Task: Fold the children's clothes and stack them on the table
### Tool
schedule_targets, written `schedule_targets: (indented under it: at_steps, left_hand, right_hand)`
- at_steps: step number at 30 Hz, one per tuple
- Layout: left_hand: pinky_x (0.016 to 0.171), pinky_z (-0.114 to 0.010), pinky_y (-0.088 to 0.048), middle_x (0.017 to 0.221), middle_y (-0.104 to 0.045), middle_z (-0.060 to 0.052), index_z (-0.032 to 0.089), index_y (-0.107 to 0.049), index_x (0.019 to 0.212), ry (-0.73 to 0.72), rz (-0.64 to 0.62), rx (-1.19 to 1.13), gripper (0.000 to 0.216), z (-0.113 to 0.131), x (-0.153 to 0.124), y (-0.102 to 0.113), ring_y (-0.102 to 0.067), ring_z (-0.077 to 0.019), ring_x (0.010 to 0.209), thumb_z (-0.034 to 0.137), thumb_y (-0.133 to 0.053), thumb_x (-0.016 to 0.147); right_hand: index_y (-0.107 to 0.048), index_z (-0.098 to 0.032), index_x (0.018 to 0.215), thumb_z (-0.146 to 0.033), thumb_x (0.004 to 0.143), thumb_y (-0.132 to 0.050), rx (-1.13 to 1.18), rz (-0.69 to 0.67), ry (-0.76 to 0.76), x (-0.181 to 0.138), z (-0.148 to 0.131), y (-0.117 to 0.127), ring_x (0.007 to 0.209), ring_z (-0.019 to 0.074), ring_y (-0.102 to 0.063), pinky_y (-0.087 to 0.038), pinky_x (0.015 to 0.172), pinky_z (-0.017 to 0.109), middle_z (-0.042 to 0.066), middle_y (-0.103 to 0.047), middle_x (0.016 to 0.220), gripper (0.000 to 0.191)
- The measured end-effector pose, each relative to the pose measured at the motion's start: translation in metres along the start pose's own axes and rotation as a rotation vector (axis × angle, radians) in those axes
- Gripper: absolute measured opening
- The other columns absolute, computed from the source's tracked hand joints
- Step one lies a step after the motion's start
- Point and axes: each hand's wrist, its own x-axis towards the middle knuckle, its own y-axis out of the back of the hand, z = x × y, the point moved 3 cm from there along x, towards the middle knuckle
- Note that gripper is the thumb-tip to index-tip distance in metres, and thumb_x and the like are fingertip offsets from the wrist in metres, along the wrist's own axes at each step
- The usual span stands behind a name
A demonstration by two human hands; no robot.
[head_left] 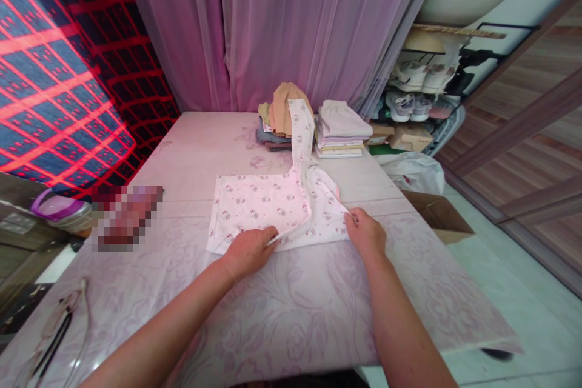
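A pale pink garment with a small printed pattern, looking like a child's long-sleeved top (260, 199), lies spread on the table. One of its sleeves (301, 133) stretches away toward the back, over the edge of a clothes pile. My left hand (251, 250) pinches the near edge of the top around its middle. At the right side, my right hand (366, 231) is closed on a corner of the same top, drawing the cloth taut. The fabric between the hands is slightly raised and creased.
Behind the top stand a pile of mixed clothes (275, 127) and a neat stack of folded clothes (343, 124). A blurred-out reddish object (131, 215) and a cable (84, 315) lie on the table's left. Right of the table are a cardboard box (439, 215) and a shoe rack.
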Motion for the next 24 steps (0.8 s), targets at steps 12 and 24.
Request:
schedule_targets:
  at_steps: [12,24]
  left_hand:
    - [0.072,-0.034,-0.043,0.084,-0.070,-0.007,0.023,-0.063,0.088,-0.040,-0.118,0.126,0.034,-0.033,-0.004,0.025,-0.065,-0.0258,0.081,0.051,-0.045,0.082]
    - [0.065,-0.026,-0.038,0.078,-0.068,0.001,0.024,-0.065,0.077,0.066,-0.148,-0.019,0.029,-0.103,-0.015,0.053,-0.060,-0.0187,0.074,0.049,-0.049,0.075]
  right_hand:
    - [-0.068,-0.020,0.096,-0.028,0.090,-0.046,0.136,0.228,0.440,-0.030,-0.041,0.013,0.098,0.0201,-0.055,-0.037,0.086,0.029,0.009,-0.064,0.103,0.025]
    - [-0.065,-0.023,0.080,-0.028,0.089,-0.052,0.198,0.006,0.644,-0.059,-0.077,-0.023,0.082,0.0140,-0.057,-0.035,0.071,0.023,0.001,-0.065,0.081,0.016]
